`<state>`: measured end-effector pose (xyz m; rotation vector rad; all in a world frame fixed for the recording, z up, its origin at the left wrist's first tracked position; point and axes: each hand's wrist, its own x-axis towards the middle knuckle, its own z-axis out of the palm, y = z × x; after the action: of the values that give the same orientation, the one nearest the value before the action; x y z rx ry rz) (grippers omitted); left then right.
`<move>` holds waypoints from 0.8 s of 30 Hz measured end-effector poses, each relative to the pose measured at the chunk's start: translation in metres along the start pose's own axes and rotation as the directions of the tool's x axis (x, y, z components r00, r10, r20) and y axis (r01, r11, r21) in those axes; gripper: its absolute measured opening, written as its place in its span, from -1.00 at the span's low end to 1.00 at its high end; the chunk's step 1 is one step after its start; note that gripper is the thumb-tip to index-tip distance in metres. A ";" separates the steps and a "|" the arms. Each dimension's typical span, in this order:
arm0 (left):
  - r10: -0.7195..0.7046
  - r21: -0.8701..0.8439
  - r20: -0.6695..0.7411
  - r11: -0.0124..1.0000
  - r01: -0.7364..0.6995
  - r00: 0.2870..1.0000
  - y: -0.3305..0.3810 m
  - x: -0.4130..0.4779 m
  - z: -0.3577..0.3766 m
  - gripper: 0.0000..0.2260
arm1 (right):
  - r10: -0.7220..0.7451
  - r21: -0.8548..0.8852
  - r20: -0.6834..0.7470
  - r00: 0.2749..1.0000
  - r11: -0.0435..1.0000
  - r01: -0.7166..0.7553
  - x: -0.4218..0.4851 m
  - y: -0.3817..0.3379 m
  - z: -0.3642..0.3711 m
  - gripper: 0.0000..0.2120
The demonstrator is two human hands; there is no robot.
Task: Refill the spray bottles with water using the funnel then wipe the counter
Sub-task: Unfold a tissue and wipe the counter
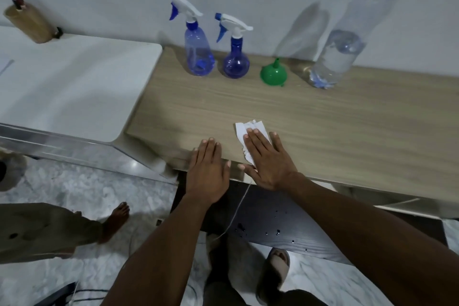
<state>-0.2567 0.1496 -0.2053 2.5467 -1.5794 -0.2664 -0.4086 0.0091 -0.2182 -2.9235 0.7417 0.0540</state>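
Tissue [242, 129] pinned flat beneath the outspread right hand [267, 161] near the front edge of the counter [323, 126], apparently for wiping, left hand [207, 171] flat and empty alongside, tall spray bottle [197, 54], round spray bottle [236, 62], funnel [273, 73] and water bottle [335, 57] parked by the wall, out of the way.

Blue spray bottles [198, 54], green funnel [273, 74], white tissue [248, 135], wood-grain counter [323, 126].

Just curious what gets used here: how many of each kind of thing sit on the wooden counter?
Spray bottles: 2
Green funnel: 1
Clear water bottle: 1
White paper wipe: 1
Total: 5
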 end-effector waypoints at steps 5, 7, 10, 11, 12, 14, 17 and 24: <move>0.014 0.027 0.019 1.000 -0.015 1.000 0.046 0.000 0.011 -0.40 | 0.050 -0.001 -0.006 0.999 0.999 -0.050 -0.036 0.040 -0.002 -0.22; 0.021 0.035 0.027 0.999 -0.022 0.999 0.061 0.000 0.015 -0.40 | 0.075 0.000 -0.007 0.997 0.997 -0.075 -0.051 0.054 -0.003 -0.21; 0.039 0.034 0.039 0.999 -0.040 0.998 0.081 0.004 0.019 -0.40 | 0.133 -0.006 0.001 0.991 0.991 -0.133 -0.073 0.076 -0.004 -0.21; 0.056 0.035 0.040 0.998 -0.057 0.998 0.088 0.005 0.019 -0.41 | 0.153 -0.007 0.009 0.988 0.988 -0.153 -0.080 0.083 -0.003 -0.21; 0.074 0.040 0.044 0.996 -0.076 0.996 0.094 0.007 0.020 -0.42 | 0.170 -0.008 0.007 0.985 0.985 -0.170 -0.087 0.089 -0.003 -0.20; 0.100 0.049 0.061 0.993 -0.103 0.993 0.104 0.008 0.021 -0.43 | 0.206 -0.001 -0.005 0.979 0.979 -0.206 -0.098 0.097 -0.004 -0.18; 0.116 0.057 0.084 0.991 -0.121 0.990 0.109 0.009 0.021 -0.44 | 0.338 0.113 -0.049 0.940 0.937 -0.331 -0.100 0.098 -0.014 -0.24; 0.201 0.111 0.146 0.970 -0.218 0.969 0.079 0.017 0.008 -0.36 | 0.314 0.072 -0.007 0.949 0.947 -0.313 -0.078 0.078 -0.002 -0.16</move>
<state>-0.3204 0.0992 -0.1984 2.4684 -1.9582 -0.3285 -0.5142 -0.0220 -0.2200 -2.7152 1.1801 0.0297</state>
